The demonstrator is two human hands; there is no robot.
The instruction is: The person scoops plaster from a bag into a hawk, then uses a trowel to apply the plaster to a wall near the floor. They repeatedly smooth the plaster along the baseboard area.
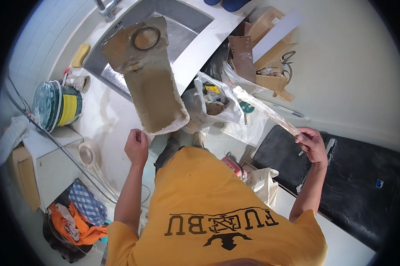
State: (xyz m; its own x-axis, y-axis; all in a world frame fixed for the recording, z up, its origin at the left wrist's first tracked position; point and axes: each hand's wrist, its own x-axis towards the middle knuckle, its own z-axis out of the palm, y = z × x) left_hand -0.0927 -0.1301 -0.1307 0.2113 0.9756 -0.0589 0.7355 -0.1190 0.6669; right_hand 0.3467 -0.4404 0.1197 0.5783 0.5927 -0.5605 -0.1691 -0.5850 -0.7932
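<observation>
My right hand (pixel 313 145) grips the end of a long, flat stirring stick (pixel 275 115). The stick slants up and left, and its far end is caked with white paste. My left hand (pixel 137 146) is curled into a loose fist, with nothing visible in it. Just above that fist is the near end of a cut-open plastic tub (pixel 158 99), which holds cloudy brownish liquid. Its crusted upper part, with a round opening, lies over the steel sink (pixel 182 22). The stick's pasty end is to the right of the tub, apart from it.
A plastic bag of rubbish (pixel 215 99) hangs open right of the tub. Cardboard boxes (pixel 271 82) lean behind it. A black padded bench (pixel 341 181) stands at right. On the left are a green bucket (pixel 58 105), a yellow sponge (pixel 80 56), tape rolls (pixel 89 153) and a loose cable.
</observation>
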